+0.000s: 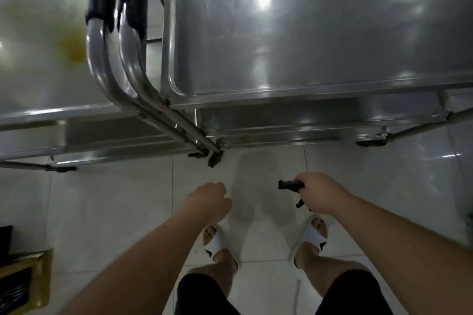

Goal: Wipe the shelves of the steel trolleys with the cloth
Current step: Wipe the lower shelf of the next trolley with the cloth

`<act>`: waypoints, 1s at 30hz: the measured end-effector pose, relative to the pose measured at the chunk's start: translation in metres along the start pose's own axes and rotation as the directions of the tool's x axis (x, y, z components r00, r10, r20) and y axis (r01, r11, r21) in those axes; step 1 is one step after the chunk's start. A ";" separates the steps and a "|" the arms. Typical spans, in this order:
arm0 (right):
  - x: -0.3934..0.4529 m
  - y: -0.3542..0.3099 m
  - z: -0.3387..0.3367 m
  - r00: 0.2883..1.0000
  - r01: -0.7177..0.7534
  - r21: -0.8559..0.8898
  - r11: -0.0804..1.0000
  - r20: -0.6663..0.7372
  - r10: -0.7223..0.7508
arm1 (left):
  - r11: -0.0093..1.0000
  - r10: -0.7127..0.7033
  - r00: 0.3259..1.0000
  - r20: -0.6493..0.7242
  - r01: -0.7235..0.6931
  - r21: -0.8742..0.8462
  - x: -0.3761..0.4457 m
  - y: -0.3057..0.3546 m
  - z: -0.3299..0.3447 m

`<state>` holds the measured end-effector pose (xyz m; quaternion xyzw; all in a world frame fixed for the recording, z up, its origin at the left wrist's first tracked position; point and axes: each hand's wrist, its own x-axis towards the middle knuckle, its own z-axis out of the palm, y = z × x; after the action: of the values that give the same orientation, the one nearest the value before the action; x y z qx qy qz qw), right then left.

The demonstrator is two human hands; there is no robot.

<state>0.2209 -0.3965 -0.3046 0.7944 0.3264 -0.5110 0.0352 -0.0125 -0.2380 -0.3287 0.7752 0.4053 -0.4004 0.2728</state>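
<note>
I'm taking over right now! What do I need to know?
Right hand: closed on a dark cloth, held low over the floor.
Left hand: loose fist, holding nothing.
Two steel trolleys stand side by side ahead. The left trolley's top shelf has a yellow stain. The right trolley's top shelf looks shiny; I cannot tell if it was wiped.
Left to do: wipe the shelves, stain first.

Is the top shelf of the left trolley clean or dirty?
Dirty: the left trolley's top shelf shows a yellow-brown stain. Whether it is wet or dried, cannot tell.
</note>
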 end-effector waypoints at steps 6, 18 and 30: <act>0.118 -0.007 0.055 0.997 0.045 0.046 0.998 -0.062 -0.042 | 0.999 -0.039 0.999 -0.032 0.040 0.020 0.114 -0.037 0.038; 0.336 -0.026 0.121 0.964 0.239 0.082 0.968 -0.143 -0.226 | 0.998 0.018 0.990 -0.141 -0.009 0.064 0.320 -0.072 0.089; 0.475 -0.062 0.124 0.813 0.454 0.110 0.884 -0.457 -0.360 | 0.989 0.071 0.978 -0.197 -0.095 -0.114 0.416 -0.111 0.091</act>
<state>0.2143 -0.1668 -0.7426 0.7961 0.4322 -0.3535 -0.2332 0.0032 -0.0780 -0.7378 0.8083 0.4209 -0.2863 0.2958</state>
